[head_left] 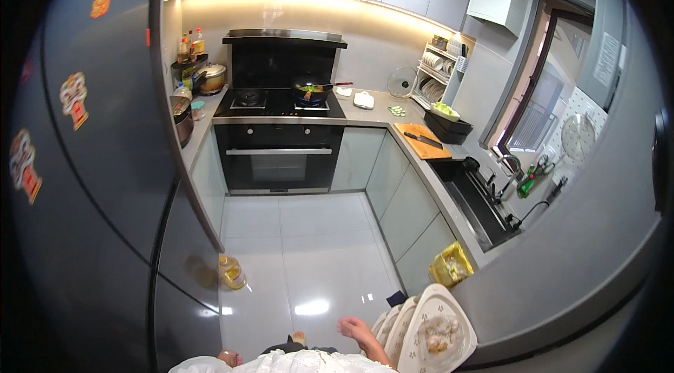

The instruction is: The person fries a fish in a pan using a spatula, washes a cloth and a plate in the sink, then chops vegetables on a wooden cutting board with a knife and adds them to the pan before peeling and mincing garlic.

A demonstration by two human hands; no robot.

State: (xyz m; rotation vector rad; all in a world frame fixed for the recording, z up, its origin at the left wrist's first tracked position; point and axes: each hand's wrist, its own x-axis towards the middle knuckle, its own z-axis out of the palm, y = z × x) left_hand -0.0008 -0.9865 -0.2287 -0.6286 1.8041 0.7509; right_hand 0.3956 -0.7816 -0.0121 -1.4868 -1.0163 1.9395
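My right hand (357,331) hangs over the floor at the lower middle, fingers loosely stretched and holding nothing. Just right of it stands a cream storage rack (415,336) of several stacked baskets; I cannot see any contact. A clear plastic bag (441,338) of pale brown food lies in its top basket. Low at the left, my left hand (229,357) shows only in part beside my white clothing, its fingers too small to read. The nearest thing to it is an oil bottle (232,272) on the floor by the dark fridge (98,162).
Ahead, a wok (310,94) with food sits on the black stove (256,112). Along the right counter are a knife (423,140) on a wooden cutting board (414,149) and a black sink (456,194). A yellow-lined bin (449,264) hangs below the sink's near end.
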